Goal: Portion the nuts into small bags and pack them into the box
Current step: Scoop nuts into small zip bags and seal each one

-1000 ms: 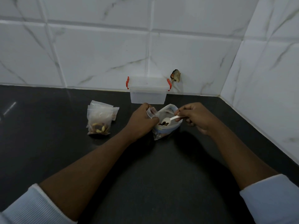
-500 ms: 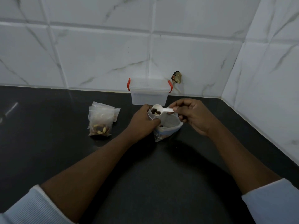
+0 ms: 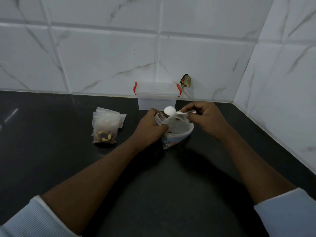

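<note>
Two hands working over the open nut pouch

The left hand (image 3: 150, 128) is gripping a small clear bag (image 3: 159, 119) at the pouch's (image 3: 178, 134) left rim. The right hand (image 3: 206, 120) is pinching the handle of a white spoon (image 3: 170, 111), whose bowl is hovering just above the small bag. A pile of small bags (image 3: 105, 127), the front one holding nuts (image 3: 105, 135), is lying well to the left on the dark counter (image 3: 153, 177). The lidded box (image 3: 157, 97) is sitting behind the hands, against the tiled wall (image 3: 106, 62).
</note>
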Demonstrator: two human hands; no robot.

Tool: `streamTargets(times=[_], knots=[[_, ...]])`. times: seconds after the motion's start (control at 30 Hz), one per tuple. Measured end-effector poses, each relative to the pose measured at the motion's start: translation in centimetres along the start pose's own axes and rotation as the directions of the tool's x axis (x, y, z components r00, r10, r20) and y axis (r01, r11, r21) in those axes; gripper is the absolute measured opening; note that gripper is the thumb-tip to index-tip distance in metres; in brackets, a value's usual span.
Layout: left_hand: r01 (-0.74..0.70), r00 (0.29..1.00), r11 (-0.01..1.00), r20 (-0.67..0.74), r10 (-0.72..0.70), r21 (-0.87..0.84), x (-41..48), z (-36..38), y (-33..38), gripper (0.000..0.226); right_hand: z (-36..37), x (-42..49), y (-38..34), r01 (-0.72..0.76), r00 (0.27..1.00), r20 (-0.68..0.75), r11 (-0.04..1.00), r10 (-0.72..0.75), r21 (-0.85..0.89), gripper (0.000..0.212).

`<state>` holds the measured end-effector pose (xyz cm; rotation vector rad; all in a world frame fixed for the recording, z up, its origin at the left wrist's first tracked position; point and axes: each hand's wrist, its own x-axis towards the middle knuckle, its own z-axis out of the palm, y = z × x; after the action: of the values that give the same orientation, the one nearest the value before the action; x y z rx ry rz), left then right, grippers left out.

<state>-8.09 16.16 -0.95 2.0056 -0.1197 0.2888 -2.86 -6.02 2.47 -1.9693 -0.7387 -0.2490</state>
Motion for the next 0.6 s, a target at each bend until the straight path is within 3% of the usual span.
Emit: streamTargets(times=[0.1, 0.23, 0.3, 0.43, 0.6], knots=[[0.012, 1.0, 1.0, -0.006, -0.012, -0.015, 0.0, -0.1, 0.1, 0.035, -0.8, -0.3, 0.5, 0.022, 0.999, 0.053, 0.969, -0.01, -0.244, 0.028], [0.011, 0.999, 1.0, -0.032, -0.011, -0.02, 0.1, -0.1, 0.3, 0.029, -0.2, -0.5, 0.7, 0.041, 0.958, 0.276, 0.914, 0.079, -0.403, 0.03], [0.015, 0.999, 0.999, -0.03, -0.016, -0.029, 0.0, -0.1, 0.4, 0.028, 0.2, -0.3, 0.7, 0.075, 0.948, 0.305, 0.863, 0.095, -0.5, 0.03], [0.012, 1.0, 0.999, -0.024, -0.013, -0.045, -0.1, -0.1, 0.5, 0.027, -1.0, -0.1, 0.7, 0.033, 0.974, 0.211, 0.87, 0.083, -0.493, 0.029], [0.038, 0.999, 0.999, -0.001, -0.038, -0.037, -0.1, -0.2, 0.6, 0.028, -1.9, -0.1, 0.6, 0.011, 0.931, 0.32, 0.863, 0.175, -0.505, 0.024]])
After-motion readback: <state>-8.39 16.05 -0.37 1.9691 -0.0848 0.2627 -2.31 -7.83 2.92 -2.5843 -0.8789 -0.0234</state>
